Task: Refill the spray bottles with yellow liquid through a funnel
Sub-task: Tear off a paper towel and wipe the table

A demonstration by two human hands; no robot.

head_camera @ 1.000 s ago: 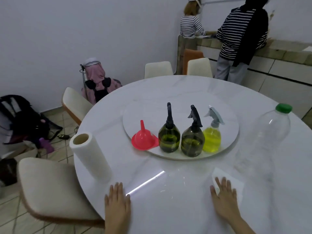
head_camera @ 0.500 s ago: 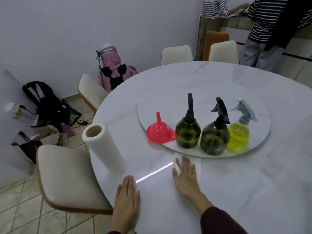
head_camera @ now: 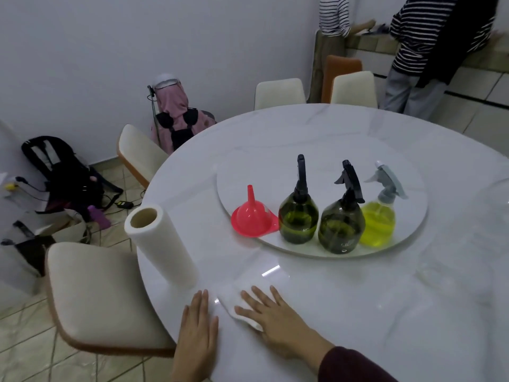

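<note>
On the round table the turntable carries three spray bottles, caps on and each holding yellow liquid, with the red funnel upside down beside them. Refilling looks either finished or unstarted; right hand presses a paper towel flat-fingered, left hand rests open, gripping nothing

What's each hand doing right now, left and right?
Left hand: open, flat on the table, holding nothing.
Right hand: open, fingers straight, pressing the white paper towel sheet onto the table.
</note>
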